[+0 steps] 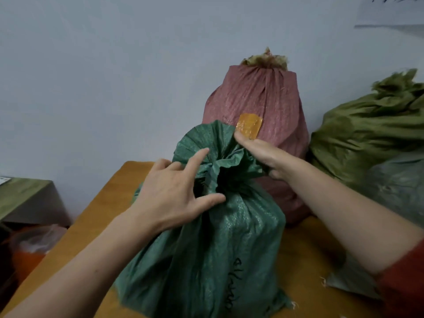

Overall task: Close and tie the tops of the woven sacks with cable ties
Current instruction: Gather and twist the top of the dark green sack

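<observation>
Sack [229, 237] between splayed left hand [169, 196], right hand [259, 150]

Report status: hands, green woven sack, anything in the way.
Left hand open, touching gathered neck. Right hand grips dark green woven sack top. No cable tie visible. Pink woven sack close behind.

The orange-brown wooden surface [96, 216] carries a dark green woven sack [218, 249] standing upright, a pink-red sack [263, 99] just behind it, and an olive sack [367, 134] to the right.
</observation>
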